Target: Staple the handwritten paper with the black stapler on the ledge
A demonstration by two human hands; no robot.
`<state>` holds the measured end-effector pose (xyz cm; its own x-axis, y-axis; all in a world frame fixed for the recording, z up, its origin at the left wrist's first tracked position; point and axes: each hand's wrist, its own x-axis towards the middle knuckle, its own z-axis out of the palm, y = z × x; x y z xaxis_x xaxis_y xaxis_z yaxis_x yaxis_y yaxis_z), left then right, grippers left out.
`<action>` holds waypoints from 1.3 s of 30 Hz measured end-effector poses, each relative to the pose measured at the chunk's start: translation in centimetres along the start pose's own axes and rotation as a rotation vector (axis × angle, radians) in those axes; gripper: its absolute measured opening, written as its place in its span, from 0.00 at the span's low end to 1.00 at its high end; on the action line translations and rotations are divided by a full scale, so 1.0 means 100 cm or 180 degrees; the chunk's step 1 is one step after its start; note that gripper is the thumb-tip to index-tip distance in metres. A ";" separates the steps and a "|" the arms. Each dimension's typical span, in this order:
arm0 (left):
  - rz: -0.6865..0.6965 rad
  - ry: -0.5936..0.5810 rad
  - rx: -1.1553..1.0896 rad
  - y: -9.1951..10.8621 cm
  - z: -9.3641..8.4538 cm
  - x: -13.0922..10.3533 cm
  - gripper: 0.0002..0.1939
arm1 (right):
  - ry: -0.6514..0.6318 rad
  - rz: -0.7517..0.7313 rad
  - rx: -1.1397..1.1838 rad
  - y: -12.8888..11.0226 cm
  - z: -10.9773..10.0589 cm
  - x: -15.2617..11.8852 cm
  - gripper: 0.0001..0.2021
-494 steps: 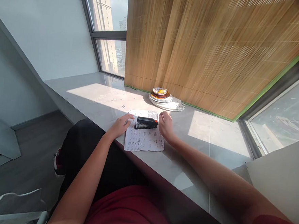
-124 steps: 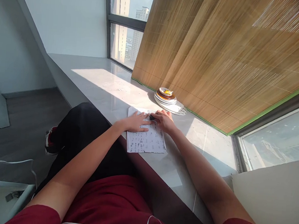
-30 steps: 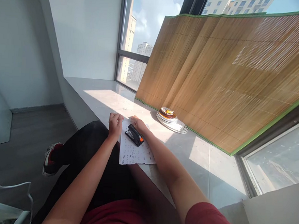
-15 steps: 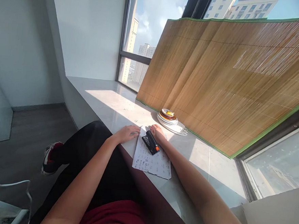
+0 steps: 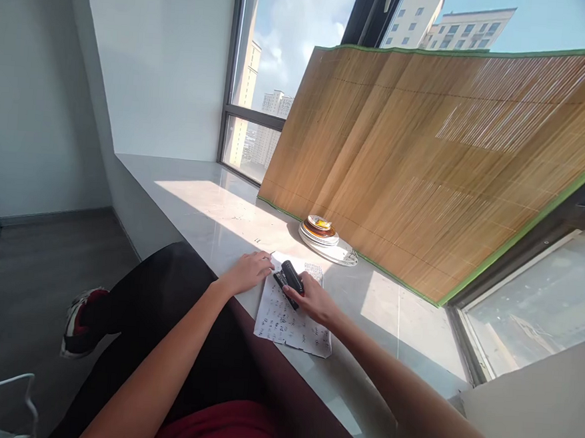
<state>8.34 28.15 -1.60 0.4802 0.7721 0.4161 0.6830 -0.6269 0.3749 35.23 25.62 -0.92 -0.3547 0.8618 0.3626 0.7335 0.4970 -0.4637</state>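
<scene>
A black stapler (image 5: 291, 276) lies on a sheet of paper (image 5: 292, 329) covered in rows of handwriting. My right hand (image 5: 314, 299) is closed around the near end of the stapler, thumb on one side and fingers on the other, hiding that end. On the other side, my left hand (image 5: 249, 272) rests flat with fingers stretched out, its fingertips at the upper left edge of the paper. The paper's lower edge is slightly ragged and reaches the front edge of the sill.
A stack of plates and small dishes (image 5: 321, 238) stands on the tiled window sill (image 5: 193, 202) beyond the paper. A bamboo mat (image 5: 401, 166) with green edging leans against the window. My bent leg (image 5: 177, 291) is beside the sill's front edge.
My right hand has come back from the paper's far edge and taken hold of the stapler's near end. My left hand stays by the paper's left edge. The view has shifted slightly.
</scene>
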 end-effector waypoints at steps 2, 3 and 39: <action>-0.0025 -0.0046 0.0052 0.005 0.004 0.001 0.14 | -0.0031 -0.0022 -0.0157 -0.005 0.002 -0.010 0.14; -0.0046 -0.0088 0.0022 0.006 0.005 0.001 0.14 | 0.0010 -0.0010 -0.0172 -0.006 0.002 -0.012 0.12; -0.0377 -0.0418 -0.0548 -0.008 -0.003 -0.005 0.35 | 0.1303 0.0592 0.1603 0.017 -0.009 -0.001 0.20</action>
<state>7.36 28.22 -1.86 0.4776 0.8411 0.2538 0.6402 -0.5310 0.5551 36.97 26.27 -1.03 0.0725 0.8789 0.4715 0.3660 0.4163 -0.8323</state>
